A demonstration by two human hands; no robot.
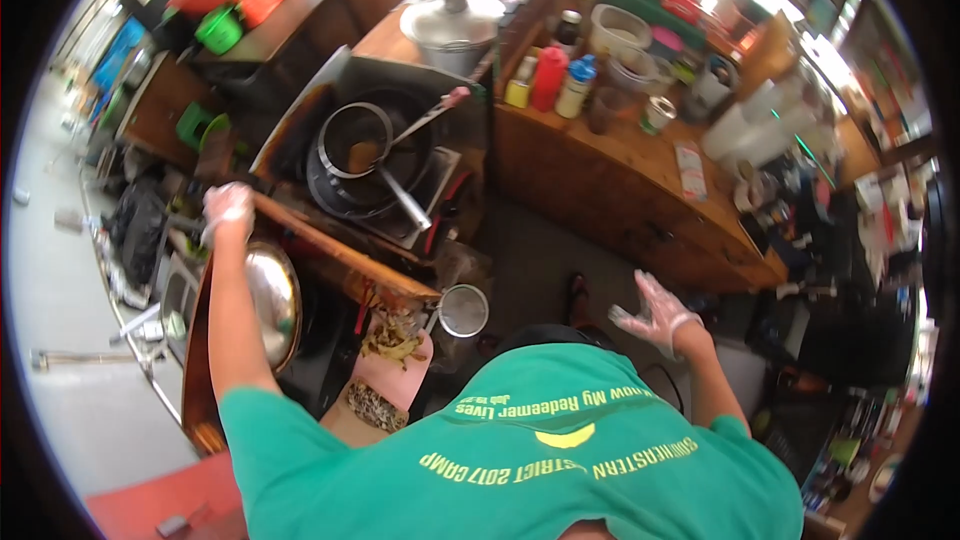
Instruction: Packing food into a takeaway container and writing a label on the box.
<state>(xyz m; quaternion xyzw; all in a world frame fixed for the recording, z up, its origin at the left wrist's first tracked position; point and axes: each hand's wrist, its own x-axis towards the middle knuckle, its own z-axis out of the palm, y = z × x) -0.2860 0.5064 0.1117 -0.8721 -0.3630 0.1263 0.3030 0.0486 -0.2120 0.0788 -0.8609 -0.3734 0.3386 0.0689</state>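
My left hand [229, 208], in a clear plastic glove, is at the far left corner of a wooden panel [330, 244]. Its fingers are partly hidden, so whether they grip the edge is unclear. Below that arm a shiny round metal lid [271, 307] leans on its side. My right hand [654, 313], also gloved, is held over the floor with fingers spread and nothing in it. Beyond the panel, a black wok [330, 191] sits on a gas stove [442, 172]. Across it lie a round metal strainer [324, 139] and a long-handled metal utensil [405, 199].
A pink board [416, 364] bears yellowish peels [394, 341], beside a small mesh strainer [463, 310]. A lidded aluminium pot [455, 30] stands behind the stove. Squeeze bottles [550, 75] and tubs line the wooden counter [600, 172]. A sink [178, 292] is at left.
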